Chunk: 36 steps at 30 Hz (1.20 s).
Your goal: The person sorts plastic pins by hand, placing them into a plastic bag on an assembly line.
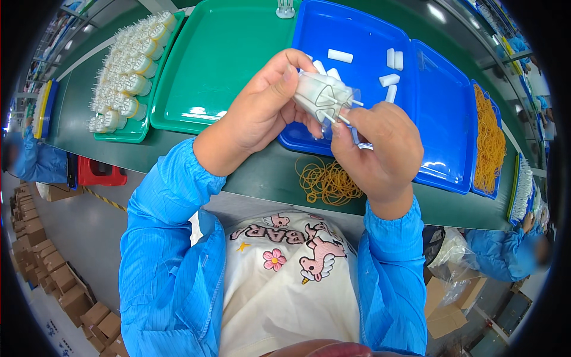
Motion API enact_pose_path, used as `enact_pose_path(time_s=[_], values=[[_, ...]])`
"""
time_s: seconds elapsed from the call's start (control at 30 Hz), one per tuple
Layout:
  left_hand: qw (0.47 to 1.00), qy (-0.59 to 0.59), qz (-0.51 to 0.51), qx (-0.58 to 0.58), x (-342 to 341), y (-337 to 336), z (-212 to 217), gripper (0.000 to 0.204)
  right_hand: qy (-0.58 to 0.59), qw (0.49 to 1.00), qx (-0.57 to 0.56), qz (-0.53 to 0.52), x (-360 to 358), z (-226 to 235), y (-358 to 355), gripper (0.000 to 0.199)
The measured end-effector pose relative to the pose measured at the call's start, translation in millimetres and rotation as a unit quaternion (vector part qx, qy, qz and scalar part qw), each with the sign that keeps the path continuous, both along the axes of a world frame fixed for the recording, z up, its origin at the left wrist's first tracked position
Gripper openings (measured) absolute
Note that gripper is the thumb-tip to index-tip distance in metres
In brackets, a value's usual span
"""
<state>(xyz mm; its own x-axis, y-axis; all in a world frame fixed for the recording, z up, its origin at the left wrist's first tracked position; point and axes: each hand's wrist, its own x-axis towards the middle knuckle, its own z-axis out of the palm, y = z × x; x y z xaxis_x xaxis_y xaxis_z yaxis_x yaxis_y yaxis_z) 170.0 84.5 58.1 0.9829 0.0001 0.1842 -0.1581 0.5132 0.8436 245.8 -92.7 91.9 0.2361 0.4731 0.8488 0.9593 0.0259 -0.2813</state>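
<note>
My left hand (267, 101) is wrapped round a cluster of white plastic wedge-shaped pieces (321, 95), held tilted above a blue tray. Thin white rods and clear plastic edges stick out of the cluster's end nearest my right hand. My right hand (383, 146) is closed at that end, thumb and forefinger pinching a thin white rod (338, 116). Loose white pieces (340, 56) lie in the blue tray (363, 24) behind. A pile of yellow-brown rubber bands (330, 181) rests on the table just below my hands.
Banded clusters with protruding rods fill a green tray (143, 128) at the left. A larger green tray (220, 65) holds one clear piece (285, 8) at its far edge. Rightward are another blue tray (443, 119) and rubber bands (488, 143). Co-workers in blue (44, 157) sit either side.
</note>
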Motion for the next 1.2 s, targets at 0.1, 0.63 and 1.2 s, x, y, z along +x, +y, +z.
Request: enact_pose_path(time_s=[0.1,0.63,1.2], values=[[1.0,0.001,0.01,-0.001,0.5,0.3,-2.2,0.041,0.002,1.0,0.007,0.001,0.0,-2.1,0.8,0.023],[0.998,-0.015,-0.034,-0.046,3.6,6.4,-6.5,0.036,0.015,1.0,0.005,0.008,2.1,-2.2,-1.4,0.022],[0.995,0.011,0.096,-0.022,6.1,11.9,4.4,0.027,0.483,0.866,0.065,0.111,53.5,5.7,-25.9,0.022]])
